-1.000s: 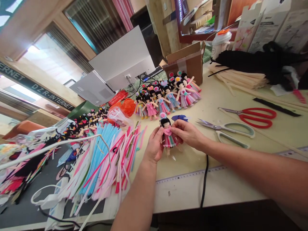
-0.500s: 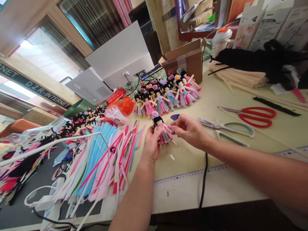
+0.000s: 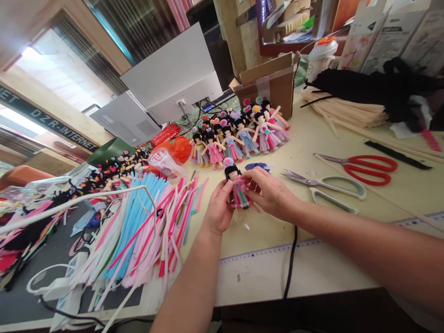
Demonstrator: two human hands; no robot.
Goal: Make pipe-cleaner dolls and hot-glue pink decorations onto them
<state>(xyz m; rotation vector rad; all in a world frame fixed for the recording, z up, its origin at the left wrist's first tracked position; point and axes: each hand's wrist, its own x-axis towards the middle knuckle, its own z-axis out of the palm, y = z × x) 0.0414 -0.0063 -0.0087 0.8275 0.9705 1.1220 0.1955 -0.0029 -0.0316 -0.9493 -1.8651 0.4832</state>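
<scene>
A small doll [image 3: 237, 187] with black hair, a pink top and a striped skirt is held upright just above the table between both hands. My left hand [image 3: 218, 210] grips it from the left, fingers closed round its side. My right hand [image 3: 268, 192] pinches it from the right at the chest. A blue scrap [image 3: 257, 166] lies just behind my right hand. A row of several finished dolls [image 3: 239, 134] stands behind it, in front of a cardboard box [image 3: 270, 83].
A heap of pink, blue and white strips [image 3: 145, 222] lies left. More doll parts [image 3: 114, 173] sit beyond it. Pale-handled scissors [image 3: 326, 185] and red scissors [image 3: 367, 164] lie right. A black cable [image 3: 290, 259] crosses the ruler [image 3: 263, 252] at the table's front edge.
Both hands have stayed on the doll and turned it slightly. My right hand let its fingers off the doll's arm and closed back onto its chest.
</scene>
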